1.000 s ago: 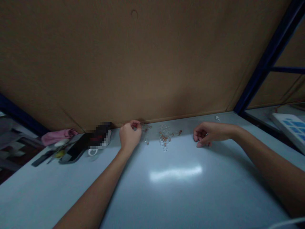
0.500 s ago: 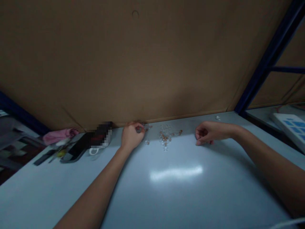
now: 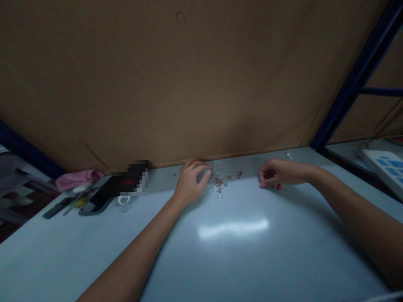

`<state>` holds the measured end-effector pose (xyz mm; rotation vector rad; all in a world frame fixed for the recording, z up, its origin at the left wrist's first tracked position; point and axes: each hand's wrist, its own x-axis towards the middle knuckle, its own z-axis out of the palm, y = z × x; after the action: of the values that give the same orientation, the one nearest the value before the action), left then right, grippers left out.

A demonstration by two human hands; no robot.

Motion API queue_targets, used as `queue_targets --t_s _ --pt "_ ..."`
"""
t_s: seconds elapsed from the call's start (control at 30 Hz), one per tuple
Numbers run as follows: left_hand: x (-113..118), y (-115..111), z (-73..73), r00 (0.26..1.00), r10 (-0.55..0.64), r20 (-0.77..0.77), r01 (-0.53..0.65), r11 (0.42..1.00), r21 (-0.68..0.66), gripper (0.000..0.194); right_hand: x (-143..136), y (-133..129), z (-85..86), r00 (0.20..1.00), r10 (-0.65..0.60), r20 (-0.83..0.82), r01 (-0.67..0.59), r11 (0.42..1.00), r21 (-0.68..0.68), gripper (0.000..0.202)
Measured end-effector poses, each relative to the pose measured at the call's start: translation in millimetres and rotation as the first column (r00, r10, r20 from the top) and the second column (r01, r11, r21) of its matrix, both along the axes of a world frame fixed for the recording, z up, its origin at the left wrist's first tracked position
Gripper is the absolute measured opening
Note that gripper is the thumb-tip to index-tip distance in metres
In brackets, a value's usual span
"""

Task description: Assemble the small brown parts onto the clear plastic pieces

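A loose pile of small clear and orange-brown pieces (image 3: 219,181) lies near the back of the table (image 3: 239,260); they are too small to name. My left hand (image 3: 192,181) is at the pile's left edge, palm side toward it. Its thumb stands apart from the bent fingers, and nothing shows between them. To the right of the pile, my right hand (image 3: 273,174) rests by the tabletop with its fingers curled in against the thumb. Whatever those fingers may hold is hidden.
A brown board (image 3: 201,92) rises behind the table. At the left lie a pink cloth (image 3: 78,179), a phone-like dark object (image 3: 100,198) and a white ring-shaped item (image 3: 124,200). Small white bits (image 3: 289,155) sit at the back right. A blue frame post (image 3: 349,84) stands at the right.
My left hand has moved right, toward the main pile, and its thumb and fingers have parted. The scattered pieces beside it are now out of sight. My right hand has stayed nearly still.
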<state>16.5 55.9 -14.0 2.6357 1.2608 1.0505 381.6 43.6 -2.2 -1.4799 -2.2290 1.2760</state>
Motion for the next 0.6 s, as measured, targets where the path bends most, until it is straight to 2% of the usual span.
queue_targets --t_s 0.1,0.3,0.47,0.6 --pt "13 -15 0.7 0.989 -0.117 -0.092 0.112 0.992 -0.057 0.037 0 1 -1.7 1.0 -0.011 0.014 0.011 0.999 0.036 0.046" --pt "18 -22 -3.1 0.964 -0.128 -0.233 0.095 0.984 -0.148 0.06 -11 -2 -3.5 0.999 -0.043 -0.014 0.045 0.99 0.132 0.026" --pt "18 -20 -4.2 0.955 -0.154 -0.252 0.121 0.982 -0.143 0.062 -21 0 -8.4 0.999 -0.048 0.019 0.037 0.926 0.377 0.022" --pt "20 -21 -4.4 0.958 -0.166 -0.234 0.136 0.981 -0.139 0.056 -25 3 -12.8 0.997 -0.055 0.045 0.026 0.876 0.482 0.022"
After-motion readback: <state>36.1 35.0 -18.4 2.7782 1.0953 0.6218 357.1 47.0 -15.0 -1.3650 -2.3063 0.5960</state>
